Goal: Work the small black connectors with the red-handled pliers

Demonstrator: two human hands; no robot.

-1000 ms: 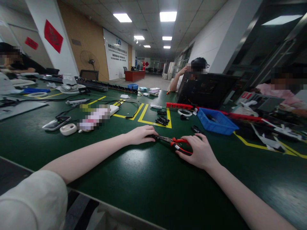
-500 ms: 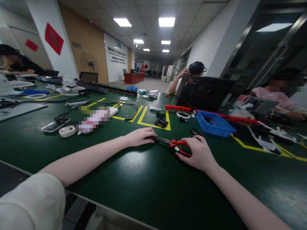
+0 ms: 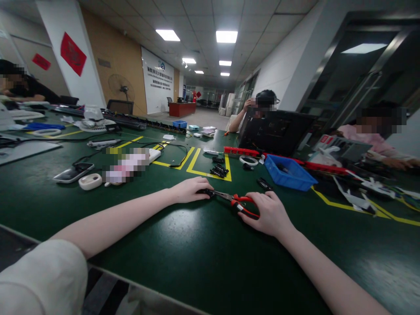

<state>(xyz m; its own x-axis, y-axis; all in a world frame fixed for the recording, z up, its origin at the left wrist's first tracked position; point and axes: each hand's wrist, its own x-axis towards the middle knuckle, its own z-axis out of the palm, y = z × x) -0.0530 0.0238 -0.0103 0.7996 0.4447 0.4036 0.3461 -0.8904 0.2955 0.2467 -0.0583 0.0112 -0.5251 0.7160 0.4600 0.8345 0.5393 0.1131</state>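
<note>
My right hand (image 3: pixel 266 213) is closed around the red and black handles of long-nose pliers (image 3: pixel 238 203). The slim metal jaws point left and meet a small black part (image 3: pixel 208 191). My left hand (image 3: pixel 191 190) pinches that part just above the green tabletop; its exact kind is too small and covered to tell. Beyond my hands, several small black pieces (image 3: pixel 220 169) lie in a loose pile inside a yellow taped outline. Another black piece (image 3: pixel 264 184) rests between my right hand and the blue bin.
A blue plastic bin (image 3: pixel 288 177) with dark items stands right of the pile. A white cable coil (image 3: pixel 248 160) lies behind. To the left are a phone-like device (image 3: pixel 74 173), a cream case (image 3: pixel 90 181) and cables. Co-workers sit across and at both sides around a black panel (image 3: pixel 275 131).
The view has shifted slightly. Both hands keep their hold, with the plier jaws still at the black part. The co-worker at right has a hand a little farther along the table.
</note>
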